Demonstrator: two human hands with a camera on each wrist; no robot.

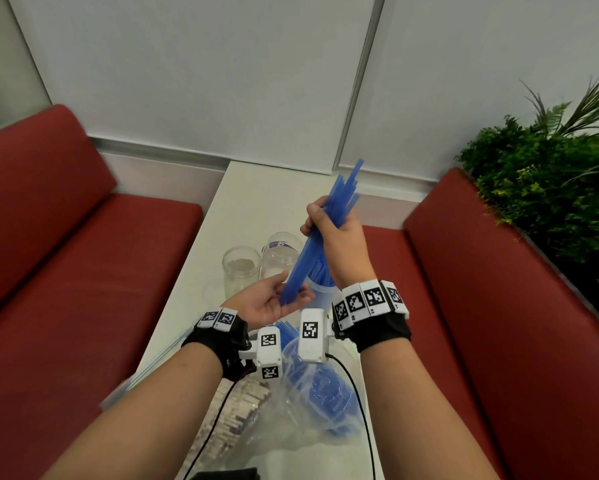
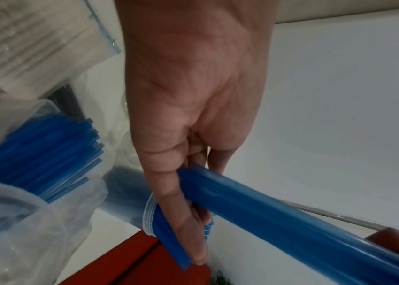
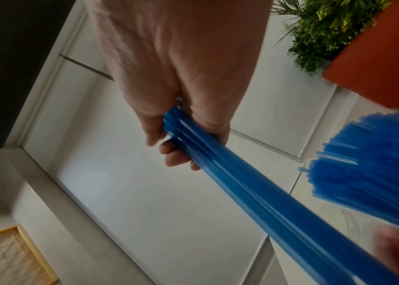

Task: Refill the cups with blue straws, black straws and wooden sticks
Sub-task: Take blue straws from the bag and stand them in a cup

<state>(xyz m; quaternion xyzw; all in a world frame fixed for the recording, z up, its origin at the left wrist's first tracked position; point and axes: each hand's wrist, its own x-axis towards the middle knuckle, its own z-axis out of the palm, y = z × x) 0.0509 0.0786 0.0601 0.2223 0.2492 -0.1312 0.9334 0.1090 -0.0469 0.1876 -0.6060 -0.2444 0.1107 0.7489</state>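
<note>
My right hand (image 1: 339,237) is clenched round a thick bundle of translucent blue plastic straws (image 1: 320,233), gripping it near the middle so that it slants, upper ends fanning out toward the far end of the narrow white table (image 1: 256,199), lower ends pointing down and toward me. My left hand (image 1: 274,301) lies palm up under those lower ends, fingers relaxed and nearly straight, the straw tips resting against them (it cups them rather than grips them). In the left wrist view the same fingers (image 2: 188,221) lie along the bundle's end.

Just behind my left hand, about midway along the table, stands a clear plastic cup already holding blue straws (image 1: 320,284), partly hidden by the bundle and my right wrist. Beyond it are two clear empty jars side by side: one (image 1: 241,271) toward the left edge, one (image 1: 280,254) to its right.

At the near end of the table, under my wrists, lies a crumpled clear plastic bag of more blue straws (image 1: 322,393), and to its left a clear bag of pale wooden sticks (image 1: 235,414). Red cushioned benches (image 1: 83,271) flank the table on both sides, and a green leafy plant (image 1: 547,174) rises behind the right-hand one.
</note>
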